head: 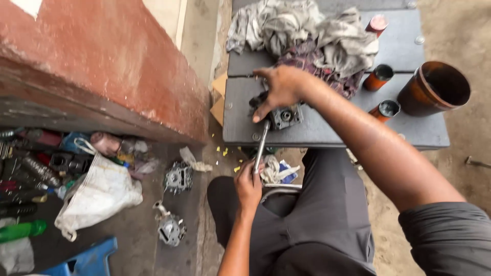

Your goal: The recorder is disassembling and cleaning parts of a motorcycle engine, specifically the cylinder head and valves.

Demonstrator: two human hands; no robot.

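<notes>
**Wrench on a small engine part, fastener work under way**

Nearest the camera, grey trousers (317, 214) and a grey sleeve fill the lower right of the frame. Above them the left hand (249, 185) is clenched round the handle of a long metal wrench (261, 144), whose far end sits on a dark metal engine part (284, 116) at the near edge of the grey surface (317, 134). The right hand (281, 88) presses down on that part, fingers spread over it. Judging by this, loosening or tightening is mid-way: the tool is seated and the part not yet freed. Rags (307, 30) lie behind; orange cans (378, 77) and a brown pot (434, 88) stand to the right.
</notes>
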